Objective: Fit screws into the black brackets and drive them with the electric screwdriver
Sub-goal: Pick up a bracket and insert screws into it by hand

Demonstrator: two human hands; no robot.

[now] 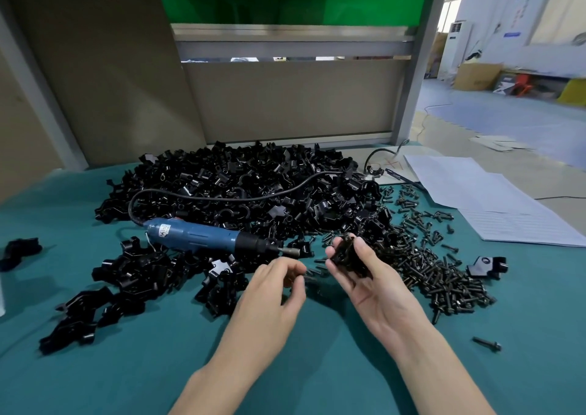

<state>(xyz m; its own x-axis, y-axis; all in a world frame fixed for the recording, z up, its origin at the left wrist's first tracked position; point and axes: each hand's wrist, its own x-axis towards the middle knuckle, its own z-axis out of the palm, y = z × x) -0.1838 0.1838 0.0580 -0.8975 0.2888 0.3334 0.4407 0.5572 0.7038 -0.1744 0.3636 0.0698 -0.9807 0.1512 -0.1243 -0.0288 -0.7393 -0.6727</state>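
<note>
My right hand (364, 283) is palm up and holds a black bracket (347, 254) between thumb and fingers. My left hand (279, 283) is just to its left, fingers pinched on a small dark screw (310, 275) that points toward the bracket. The blue electric screwdriver (203, 235) lies on the green cloth behind my left hand, its bit aimed right. A big heap of black brackets (241, 186) fills the middle of the table. A pile of dark screws (444, 275) lies right of my right hand.
A smaller group of brackets (126, 275) lies at the left front. The screwdriver's black cable (222, 197) loops over the heap. White paper sheets (494, 199) lie at the right back. One loose screw (486, 343) and one bracket (486, 265) lie at the right.
</note>
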